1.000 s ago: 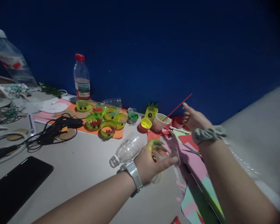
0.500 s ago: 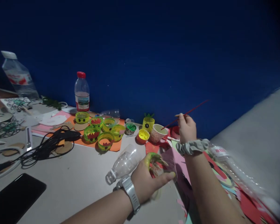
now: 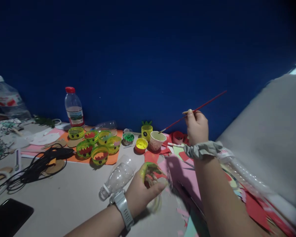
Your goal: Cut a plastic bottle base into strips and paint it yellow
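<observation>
My right hand (image 3: 197,129) pinches a thin red paintbrush (image 3: 174,124), its bristles at the mouth of a speckled paper cup (image 3: 157,141). My left hand (image 3: 143,189) curves around a clear cut piece of plastic bottle (image 3: 156,204), partly hidden by the fingers. Yellow-green paint marks the left fingers. A clear bottle top (image 3: 118,177) lies by the left wrist. Beside the paper cup stand a red cup of yellow paint (image 3: 141,145) and a small cup of green paint (image 3: 128,138).
Several yellow-green plastic rings with faces (image 3: 100,155) rest on orange paper (image 3: 113,159). Behind them stands a red-capped bottle (image 3: 74,108). Black cables (image 3: 43,164) and a phone (image 3: 11,217) lie left. Pink paper (image 3: 187,184) and a long clear plastic piece (image 3: 246,174) are right.
The brush has risen slightly, so more of its lower end shows at the cup's mouth. The view has turned a little to the right. Both hands keep their holds.
</observation>
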Available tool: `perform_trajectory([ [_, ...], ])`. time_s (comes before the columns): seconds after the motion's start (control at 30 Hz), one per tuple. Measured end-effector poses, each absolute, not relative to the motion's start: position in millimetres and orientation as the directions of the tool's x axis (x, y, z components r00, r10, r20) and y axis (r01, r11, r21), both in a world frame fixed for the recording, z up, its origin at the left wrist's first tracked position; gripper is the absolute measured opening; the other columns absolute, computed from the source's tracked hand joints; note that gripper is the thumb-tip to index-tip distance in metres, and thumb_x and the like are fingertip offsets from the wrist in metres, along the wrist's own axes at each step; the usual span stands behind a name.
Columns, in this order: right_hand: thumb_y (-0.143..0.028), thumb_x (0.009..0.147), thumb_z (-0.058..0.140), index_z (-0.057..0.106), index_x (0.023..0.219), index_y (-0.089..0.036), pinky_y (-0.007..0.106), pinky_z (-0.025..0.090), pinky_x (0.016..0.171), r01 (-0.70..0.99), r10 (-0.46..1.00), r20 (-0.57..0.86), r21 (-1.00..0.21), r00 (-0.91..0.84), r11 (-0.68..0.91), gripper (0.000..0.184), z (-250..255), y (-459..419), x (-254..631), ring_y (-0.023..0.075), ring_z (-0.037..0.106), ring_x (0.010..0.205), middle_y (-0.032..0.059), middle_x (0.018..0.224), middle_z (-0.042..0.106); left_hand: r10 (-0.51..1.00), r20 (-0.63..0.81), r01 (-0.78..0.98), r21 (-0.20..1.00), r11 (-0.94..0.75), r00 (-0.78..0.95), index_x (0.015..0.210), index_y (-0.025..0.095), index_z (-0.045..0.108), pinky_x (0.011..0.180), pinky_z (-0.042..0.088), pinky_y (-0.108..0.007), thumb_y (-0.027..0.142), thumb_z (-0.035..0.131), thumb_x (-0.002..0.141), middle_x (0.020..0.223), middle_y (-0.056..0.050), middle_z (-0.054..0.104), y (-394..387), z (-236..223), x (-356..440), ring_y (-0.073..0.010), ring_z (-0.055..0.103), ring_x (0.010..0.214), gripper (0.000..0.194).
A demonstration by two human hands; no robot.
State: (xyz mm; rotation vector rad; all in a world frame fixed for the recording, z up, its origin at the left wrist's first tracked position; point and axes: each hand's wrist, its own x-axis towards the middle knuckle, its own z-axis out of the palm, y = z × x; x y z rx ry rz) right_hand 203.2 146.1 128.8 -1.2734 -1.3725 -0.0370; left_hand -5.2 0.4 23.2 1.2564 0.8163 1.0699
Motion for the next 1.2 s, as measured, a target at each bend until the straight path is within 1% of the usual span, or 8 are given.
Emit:
perform_trajectory([
  [0.13,-0.049,0.088,0.043,0.061,0.081,-0.018,0.028,0.039,0.062,0.644,0.633,0.693,-0.666,0.345,0.378,0.038,126,147,201,0.0137,0.049,0.060,0.0016,0.063,0.054,0.942,0.093,-0.137,0.989,-0.051,0.322,0.111,0.017,0.053,0.080,0.045,-0.030,0.045,0.070,0.075,0.099,-0.006,0.064,-1,21,-2,-0.0173,0.058,0.087,0.048],
  [0.27,-0.043,0.088,0.045,0.062,0.079,-0.017,0.029,0.040,0.066,0.649,0.643,0.686,-0.667,0.341,0.366,0.032,125,144,201,0.0138,0.050,0.061,0.0016,0.064,0.054,0.942,0.079,-0.092,0.994,-0.052,0.325,0.111,0.017,0.053,0.080,0.045,-0.031,0.046,0.067,0.077,0.100,-0.006,0.064,-2,22,0,-0.0185,0.059,0.090,0.047],
  [0.37,-0.041,0.088,0.046,0.061,0.079,-0.017,0.028,0.040,0.064,0.651,0.654,0.678,-0.669,0.335,0.360,0.030,125,144,202,0.0136,0.050,0.059,0.0014,0.063,0.054,0.939,0.096,-0.088,0.994,-0.071,0.329,0.112,0.017,0.053,0.084,0.044,-0.031,0.045,0.066,0.079,0.104,-0.007,0.065,-4,24,1,-0.0191,0.059,0.095,0.046],
  [0.6,-0.038,0.086,0.050,0.060,0.074,-0.018,0.027,0.039,0.064,0.668,0.656,0.693,-0.643,0.300,0.374,0.025,127,144,202,0.0130,0.051,0.058,0.0005,0.059,0.055,0.930,0.117,-0.056,0.993,-0.104,0.349,0.112,0.019,0.054,0.083,0.044,-0.031,0.042,0.067,0.078,0.105,-0.006,0.065,-6,24,2,-0.0180,0.058,0.090,0.043],
  [0.87,-0.043,0.086,0.050,0.058,0.077,-0.019,0.025,0.040,0.060,0.635,0.676,0.689,-0.650,0.261,0.417,0.027,127,140,196,0.0116,0.051,0.053,-0.0007,0.057,0.057,0.929,0.099,-0.058,0.995,-0.084,0.358,0.113,0.018,0.054,0.080,0.045,-0.031,0.042,0.068,0.077,0.104,-0.007,0.064,-6,21,1,-0.0173,0.057,0.085,0.045],
  [1.0,-0.043,0.086,0.050,0.054,0.075,-0.019,0.024,0.040,0.058,0.617,0.668,0.689,-0.663,0.281,0.425,0.026,127,138,193,0.0103,0.050,0.049,-0.0017,0.055,0.057,0.926,0.113,-0.067,0.993,-0.095,0.360,0.112,0.017,0.054,0.080,0.045,-0.031,0.045,0.068,0.078,0.104,-0.007,0.063,-6,20,2,-0.0171,0.056,0.085,0.046],
  [1.2,-0.045,0.086,0.052,0.049,0.074,-0.019,0.023,0.040,0.055,0.604,0.659,0.699,-0.660,0.277,0.446,0.029,124,138,187,0.0094,0.051,0.047,-0.0025,0.054,0.058,0.925,0.089,-0.041,0.996,-0.080,0.370,0.114,0.018,0.053,0.075,0.045,-0.030,0.047,0.067,0.077,0.097,-0.005,0.061,-5,19,2,-0.0151,0.054,0.078,0.049],
])
